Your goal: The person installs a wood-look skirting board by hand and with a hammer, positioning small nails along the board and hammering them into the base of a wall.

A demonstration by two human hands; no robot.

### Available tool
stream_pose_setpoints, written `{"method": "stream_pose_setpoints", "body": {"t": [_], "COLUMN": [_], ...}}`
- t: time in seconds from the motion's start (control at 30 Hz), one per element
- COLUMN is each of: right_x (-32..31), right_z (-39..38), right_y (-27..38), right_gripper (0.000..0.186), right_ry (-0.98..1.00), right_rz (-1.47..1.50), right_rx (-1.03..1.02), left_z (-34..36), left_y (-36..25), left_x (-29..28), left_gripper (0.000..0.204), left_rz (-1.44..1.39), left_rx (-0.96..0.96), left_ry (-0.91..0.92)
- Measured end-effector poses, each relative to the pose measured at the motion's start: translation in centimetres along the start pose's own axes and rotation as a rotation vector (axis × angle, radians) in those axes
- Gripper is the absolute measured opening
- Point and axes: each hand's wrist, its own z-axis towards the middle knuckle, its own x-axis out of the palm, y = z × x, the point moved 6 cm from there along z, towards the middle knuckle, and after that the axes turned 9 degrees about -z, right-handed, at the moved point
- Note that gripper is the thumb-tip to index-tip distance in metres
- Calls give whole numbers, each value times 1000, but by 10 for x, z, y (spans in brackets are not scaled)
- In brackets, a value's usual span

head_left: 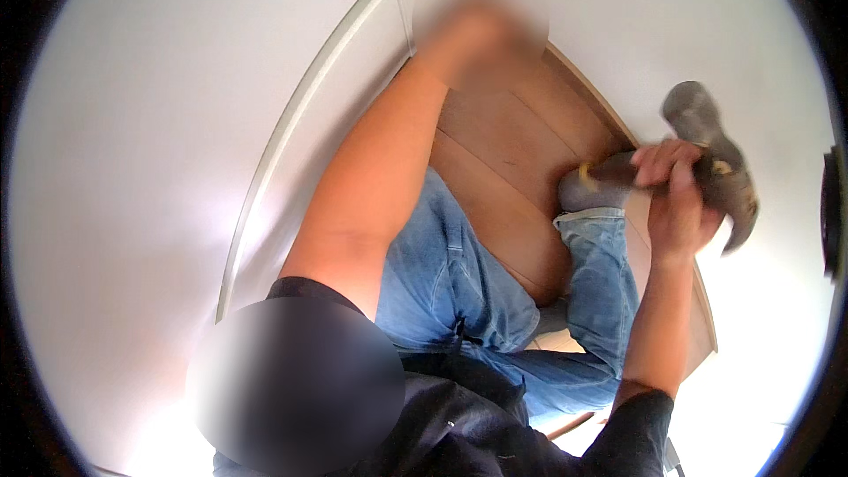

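My right hand (678,203) is wrapped around a claw hammer (693,110), gripping it close to its head. The hammer's rounded striking end points up and its curved claw points down. Its dark handle sticks out to the left past my fingers and carries a yellow band. My left arm stretches up and away toward the far corner. A blur covers my left hand (481,31) there, so neither its fingers nor anything in them can be made out. The hand is near the white wall (618,0).
My legs in blue jeans (442,256) are bent on a brown plank floor (503,159). A brown baseboard (601,102) runs along the right wall. On the left stands a white panel (300,106) with a raised edge. Dark clothing and a blurred patch fill the lower left.
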Motion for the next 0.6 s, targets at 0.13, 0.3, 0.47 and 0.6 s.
{"method": "stream_pose_setpoints", "body": {"t": [0.13,0.3,0.47,0.6], "right_x": [3,32,50,55], "right_z": [60,95,87,97], "right_y": [-10,-26,-60,-57], "right_gripper": [15,14,19,12], "right_ry": [-215,-422,-509,-464], "right_rz": [82,-95,-63,-117], "right_rx": [-106,-262,-222,-216], "left_z": [7,24,17,7], "left_y": [2,29,30,27], "left_x": [11,7,5,-3], "left_gripper": [53,50,51,53], "left_rz": [-207,-276,-328,-292], "left_rx": [-133,-237,-219,-219], "left_ry": [18,-42,-67,-107]}}
